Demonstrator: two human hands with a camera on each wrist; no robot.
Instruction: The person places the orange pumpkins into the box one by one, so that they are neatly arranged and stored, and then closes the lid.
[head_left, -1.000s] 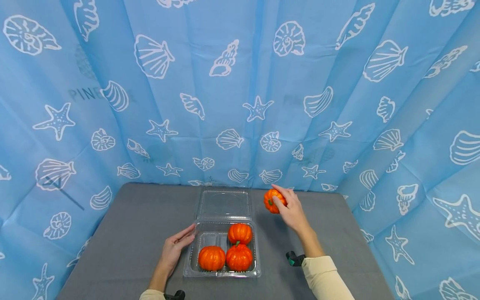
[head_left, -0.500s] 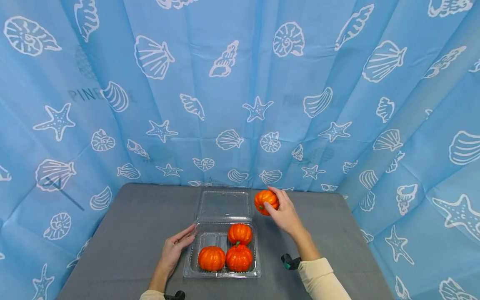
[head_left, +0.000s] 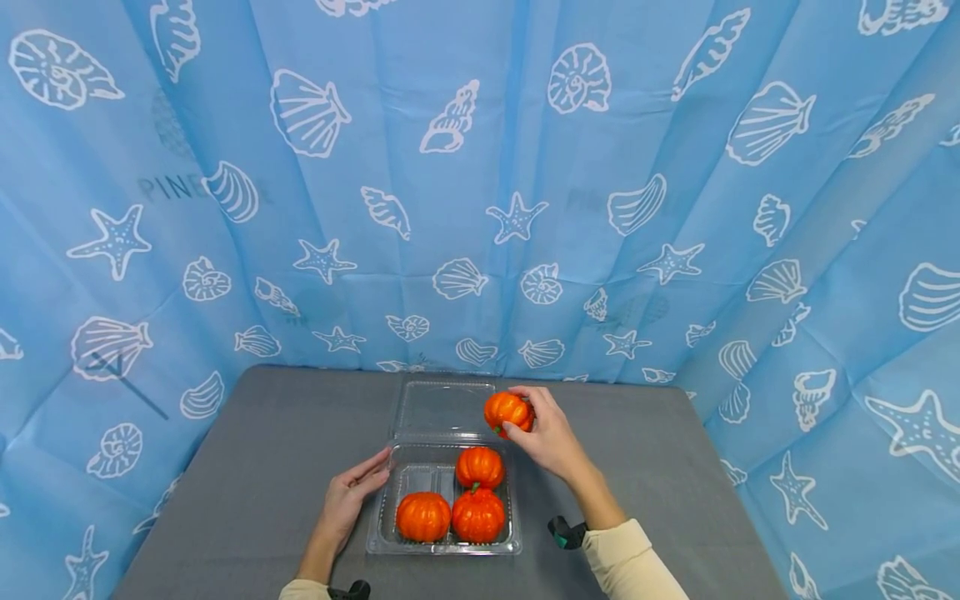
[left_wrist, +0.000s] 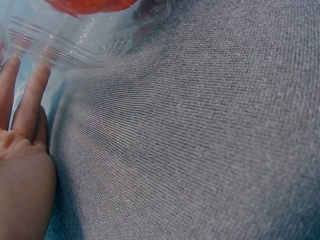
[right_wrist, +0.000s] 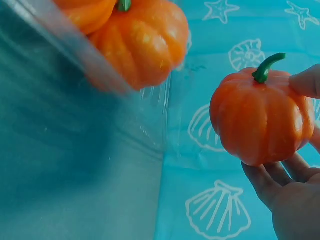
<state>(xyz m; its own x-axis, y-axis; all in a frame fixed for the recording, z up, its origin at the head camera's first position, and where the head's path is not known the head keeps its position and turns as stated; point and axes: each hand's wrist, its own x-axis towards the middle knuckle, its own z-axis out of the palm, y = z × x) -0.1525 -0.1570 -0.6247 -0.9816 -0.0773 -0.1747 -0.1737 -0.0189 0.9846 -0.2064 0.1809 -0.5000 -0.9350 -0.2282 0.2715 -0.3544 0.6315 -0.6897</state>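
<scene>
From the left, a grey cloth-covered tabletop (head_left: 300, 450) is backed by a blue curtain (head_left: 480, 167) printed with white shells and starfish. The left hand (head_left: 347, 497) is held with its fingers straight and slightly spread, their tips set against the left side of a clear, rectangular plastic container (head_left: 411, 478), near its back corner. The container's clear lid (head_left: 438, 408) is laid open behind it. Inside, one ribbed, glossy orange pumpkin (head_left: 423, 517) is placed at front left; at right, a second orange pumpkin (head_left: 480, 467) is seated at the back and a third orange pumpkin (head_left: 478, 515) at the front. Above the lid's right edge, a fourth small, ribbed orange pumpkin (head_left: 508, 412) with a curved green stem is held raised, pinched between the thumb and fingers of the right hand (head_left: 552, 435). Farthest right, the forearm is covered by a cream sleeve (head_left: 630, 558).
</scene>
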